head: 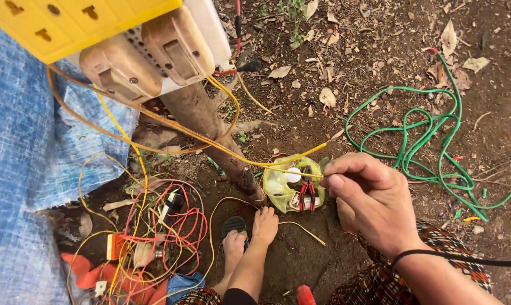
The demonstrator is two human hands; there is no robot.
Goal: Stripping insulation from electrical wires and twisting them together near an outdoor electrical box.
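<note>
— What is your right hand (371, 200) doing?

— You are pinching the yellow wire (233, 152) between thumb and forefinger, the other fingers curling shut behind them. From your grip the wire is running up and away toward the wooden post (210, 135), crossing it just below the yellow-and-white box (125, 39) that is sitting at its top.

— And what is lying around that post?

— Right of its foot, just beside your fingers, a crumpled yellowish bag (284, 183) is holding what may be red-handled pliers (307, 195); the view is too poor to be sure. Left of the post, red and yellow wires (165, 226) are tangling together on the soil. Far right of it, a green hose (431, 141) is looping. Your left hand is not showing.
</note>
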